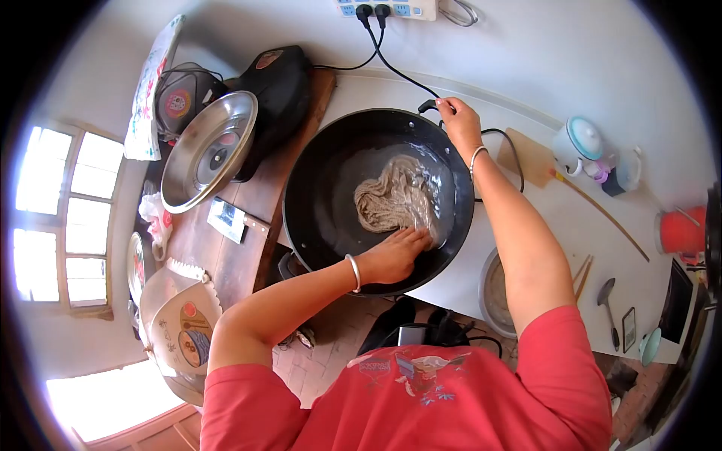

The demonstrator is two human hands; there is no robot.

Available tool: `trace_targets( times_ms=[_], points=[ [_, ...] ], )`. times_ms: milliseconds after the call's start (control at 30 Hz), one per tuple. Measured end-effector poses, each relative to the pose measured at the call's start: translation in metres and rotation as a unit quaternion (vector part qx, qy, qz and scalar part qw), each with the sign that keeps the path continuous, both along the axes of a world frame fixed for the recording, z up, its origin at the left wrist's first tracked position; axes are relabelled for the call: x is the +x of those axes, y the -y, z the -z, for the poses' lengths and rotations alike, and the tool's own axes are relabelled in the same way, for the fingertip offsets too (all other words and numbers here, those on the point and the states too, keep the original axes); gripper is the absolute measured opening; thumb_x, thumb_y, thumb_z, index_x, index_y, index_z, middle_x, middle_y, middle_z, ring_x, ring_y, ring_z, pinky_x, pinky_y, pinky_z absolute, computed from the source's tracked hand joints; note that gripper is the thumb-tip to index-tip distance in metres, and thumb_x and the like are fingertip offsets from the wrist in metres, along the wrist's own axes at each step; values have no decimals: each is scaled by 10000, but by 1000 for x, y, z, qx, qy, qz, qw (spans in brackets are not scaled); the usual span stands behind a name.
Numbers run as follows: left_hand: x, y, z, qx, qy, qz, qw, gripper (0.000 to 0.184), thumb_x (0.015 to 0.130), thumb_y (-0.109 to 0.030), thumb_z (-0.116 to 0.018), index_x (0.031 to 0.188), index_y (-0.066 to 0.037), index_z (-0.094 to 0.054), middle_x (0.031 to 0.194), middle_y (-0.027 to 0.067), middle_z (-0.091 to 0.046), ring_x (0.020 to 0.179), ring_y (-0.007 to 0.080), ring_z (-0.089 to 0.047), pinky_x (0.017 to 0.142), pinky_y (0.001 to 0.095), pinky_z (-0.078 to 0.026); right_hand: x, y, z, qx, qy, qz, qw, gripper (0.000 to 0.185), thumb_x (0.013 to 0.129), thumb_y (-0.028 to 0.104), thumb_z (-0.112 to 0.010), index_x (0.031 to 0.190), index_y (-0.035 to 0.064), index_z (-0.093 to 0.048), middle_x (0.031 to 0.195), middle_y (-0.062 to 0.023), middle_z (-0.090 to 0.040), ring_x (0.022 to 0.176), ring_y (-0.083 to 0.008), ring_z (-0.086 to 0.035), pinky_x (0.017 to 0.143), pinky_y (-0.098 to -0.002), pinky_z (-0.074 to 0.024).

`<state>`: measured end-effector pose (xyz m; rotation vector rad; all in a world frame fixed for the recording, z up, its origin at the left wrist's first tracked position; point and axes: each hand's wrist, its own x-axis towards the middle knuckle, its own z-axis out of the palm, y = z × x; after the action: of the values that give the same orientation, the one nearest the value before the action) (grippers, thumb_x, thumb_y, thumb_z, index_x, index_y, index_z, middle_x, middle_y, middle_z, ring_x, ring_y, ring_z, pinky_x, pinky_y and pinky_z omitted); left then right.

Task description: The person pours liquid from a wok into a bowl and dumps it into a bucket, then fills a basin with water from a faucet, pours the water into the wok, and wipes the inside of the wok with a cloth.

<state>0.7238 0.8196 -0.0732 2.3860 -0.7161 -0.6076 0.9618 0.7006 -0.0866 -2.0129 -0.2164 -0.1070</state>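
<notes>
A wide black wok [323,143] with shallow water in it stands in front of me. Inside lies a wet, bunched beige-grey cloth [395,192], its right side under the water. My left hand [395,255] is closed on the cloth's near edge, with its fingertips partly hidden by cloth and water. At the far right rim, my right hand [460,124] is closed round the wok's black handle [429,106]. Another handle [286,264] juts from the near left rim.
Left on the wooden table [233,259] are a steel basin [177,169], a cleaver [233,220] and black appliances. To the right, the white counter holds a cutting board [526,158], a ladle [608,301], a round pan [492,297] and chopsticks [581,278]. Cords run to a power strip [391,9].
</notes>
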Motion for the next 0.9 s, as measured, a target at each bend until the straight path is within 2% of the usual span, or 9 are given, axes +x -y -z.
trace_targets(
  times_ms=[67, 100, 167, 200, 233, 300, 567, 733, 900],
  points=[
    [13, 6, 4, 69, 45, -1, 997, 545, 699, -4, -495, 1230, 63, -389, 1289, 240, -377, 1222, 373, -354, 1050, 434, -255, 0, 1, -1, -8, 10, 1, 1000, 323, 856, 351, -535, 907, 53, -648, 709, -159, -615, 654, -306, -589, 628, -368, -445],
    [19, 9, 9, 68, 44, -1, 997, 545, 699, -4, -495, 1230, 63, -389, 1289, 240, -377, 1222, 373, -354, 1050, 434, -255, 0, 0, -1, -14, 21, 0, 1000, 322, 856, 350, -535, 911, 53, -649, 707, -160, -615, 651, -303, -589, 627, -367, -446],
    [31, 15, 22, 111, 172, -58, 977, 528, 718, -17, -482, 1235, 55, -397, 1303, 236, -378, 1218, 366, -369, 1052, 436, -252, 0, -1, 4, -2, 35, -1, 999, 321, 856, 347, -536, 915, 53, -648, 701, -159, -615, 643, -299, -586, 623, -363, -445],
    [42, 19, 17, 157, 161, -65, 972, 515, 748, -53, -473, 1248, 43, -400, 1325, 235, -371, 1227, 356, -372, 1057, 431, -247, 0, -1, 3, 11, 50, 0, 999, 319, 856, 345, -538, 918, 52, -648, 695, -158, -614, 634, -295, -583, 618, -359, -445],
    [49, 19, 19, 155, 161, -63, 973, 515, 748, -53, -473, 1248, 43, -400, 1325, 235, -371, 1227, 356, -372, 1057, 431, -247, 0, 0, 1, 9, 50, 1, 999, 319, 856, 345, -538, 918, 52, -648, 695, -158, -614, 634, -295, -583, 618, -359, -445],
    [59, 17, 24, 187, 208, -104, 954, 506, 772, -78, -457, 1261, 36, -398, 1337, 232, -367, 1234, 352, -372, 1059, 426, -246, -2, 1, 0, 18, 27, -3, 999, 315, 855, 341, -543, 924, 53, -648, 681, -150, -612, 612, -279, -575, 607, -348, -444],
    [83, -32, 27, 247, 159, -170, 941, 531, 802, -68, -429, 1324, -25, -347, 1406, 201, -298, 1308, 354, -281, 1068, 432, -231, -2, 1, -2, 10, 19, -4, 1000, 319, 859, 347, -537, 928, 56, -647, 671, -141, -612, 598, -265, -575, 599, -344, -444],
    [63, -50, 24, 274, 151, -162, 936, 581, 760, -50, -488, 1319, -4, -337, 1385, 203, -317, 1291, 359, -298, 1039, 438, -278, -2, 1, 2, 12, 47, 2, 999, 321, 862, 351, -533, 926, 57, -646, 668, -145, -610, 602, -276, -579, 597, -350, -444],
    [30, -49, 16, 279, 110, -145, 943, 585, 737, -30, -502, 1304, 2, -358, 1378, 208, -321, 1279, 374, -307, 1037, 439, -287, -1, 1, -1, 6, 24, -3, 1000, 314, 862, 345, -533, 914, 56, -645, 676, -151, -609, 610, -289, -582, 593, -356, -440]
  ],
)
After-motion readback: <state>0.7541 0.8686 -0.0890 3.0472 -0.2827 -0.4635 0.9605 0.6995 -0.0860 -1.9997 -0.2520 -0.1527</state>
